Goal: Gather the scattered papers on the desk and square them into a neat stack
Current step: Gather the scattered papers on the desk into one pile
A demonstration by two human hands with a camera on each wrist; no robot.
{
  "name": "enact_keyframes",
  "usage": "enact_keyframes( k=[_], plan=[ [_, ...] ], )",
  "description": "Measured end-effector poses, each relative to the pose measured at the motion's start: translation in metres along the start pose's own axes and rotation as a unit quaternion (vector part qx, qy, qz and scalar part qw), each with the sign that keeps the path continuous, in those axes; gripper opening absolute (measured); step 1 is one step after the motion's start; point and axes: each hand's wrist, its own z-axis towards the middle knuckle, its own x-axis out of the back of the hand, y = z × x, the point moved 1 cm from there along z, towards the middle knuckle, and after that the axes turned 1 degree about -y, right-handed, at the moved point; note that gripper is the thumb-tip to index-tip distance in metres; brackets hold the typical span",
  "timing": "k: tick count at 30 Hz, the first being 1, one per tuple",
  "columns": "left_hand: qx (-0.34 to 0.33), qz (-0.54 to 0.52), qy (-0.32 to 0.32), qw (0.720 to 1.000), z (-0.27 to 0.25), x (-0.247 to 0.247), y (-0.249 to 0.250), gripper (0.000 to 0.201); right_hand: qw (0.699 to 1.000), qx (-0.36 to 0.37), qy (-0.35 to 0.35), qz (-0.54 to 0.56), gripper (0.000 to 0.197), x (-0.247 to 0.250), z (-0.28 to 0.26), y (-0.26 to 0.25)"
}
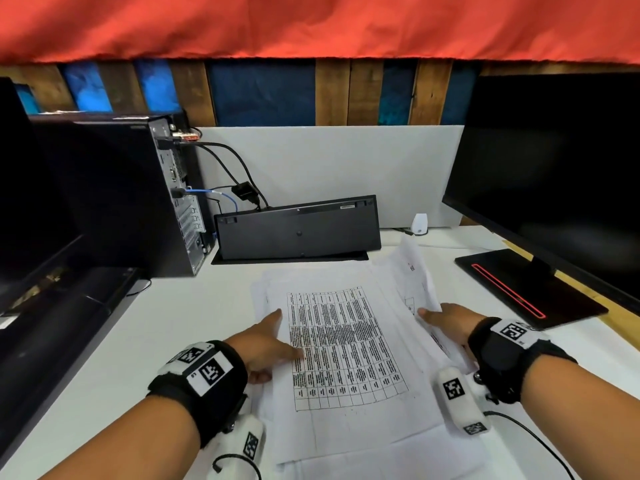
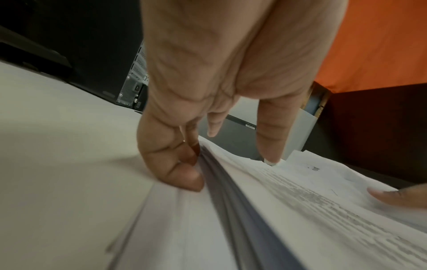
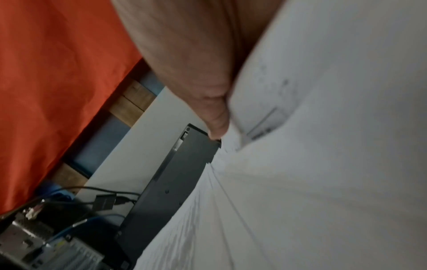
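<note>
Both hands are on the paper pile (image 1: 346, 358), which sits in the middle of the white desk (image 1: 166, 327), just in front of the black keyboard (image 1: 298, 232) propped on its edge against the grey partition. The top sheet carries a dense printed table, and the sheets underneath fan out past it on every side, so the edges are not lined up. The left hand (image 1: 266, 344) lies at the pile's left edge with straight fingers: the forefinger points away along the margin, the thumb rests flat on the printed table. From the left wrist view, the lower fingers (image 2: 184, 175) press against the side of the layered sheets, nothing curled round them. Over on the right, the right hand (image 1: 450, 323) is at the pile's right edge, where one sheet (image 1: 414, 271) stands up, curling towards the keyboard. The thumb (image 3: 217, 117) lies on that sheet's near face; the other fingers are hidden behind the paper, so whether it is pinched or only propped, I cannot tell. A black computer tower (image 1: 114, 192) stands to the left, a dark monitor (image 1: 554, 174) on its red-striped base to the right, cables trailing behind.
</note>
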Motion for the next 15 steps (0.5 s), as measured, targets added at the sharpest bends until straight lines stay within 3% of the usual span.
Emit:
enact_keyframes(
  k=[3,6,8,10,12,15],
  plan=[
    [-0.02,0.019,-0.002,1.0,0.0,0.004,-0.004,0.102,0.999,-0.009,-0.014,-0.037,0.074,-0.011,-0.005,0.002],
    [-0.022,0.06,0.065,0.996,0.001,0.011,-0.011,0.112,0.997,0.004,-0.072,-0.005,0.095,-0.015,0.0,0.01],
    [-0.017,0.111,0.108,0.988,0.001,0.015,-0.016,0.114,0.993,-0.002,-0.105,0.049,0.099,-0.015,-0.001,0.017],
    [-0.014,0.137,0.118,0.983,0.002,0.015,-0.019,0.108,0.995,0.0,-0.103,0.021,0.101,-0.017,-0.004,0.016],
    [-0.016,0.136,0.103,0.985,0.005,0.017,-0.02,0.11,0.995,-0.004,-0.081,-0.066,0.112,-0.025,-0.005,0.014],
    [-0.023,0.104,0.073,0.992,0.011,0.024,-0.022,0.105,0.995,0.001,-0.097,-0.036,0.119,-0.044,0.004,0.018]
  ],
)
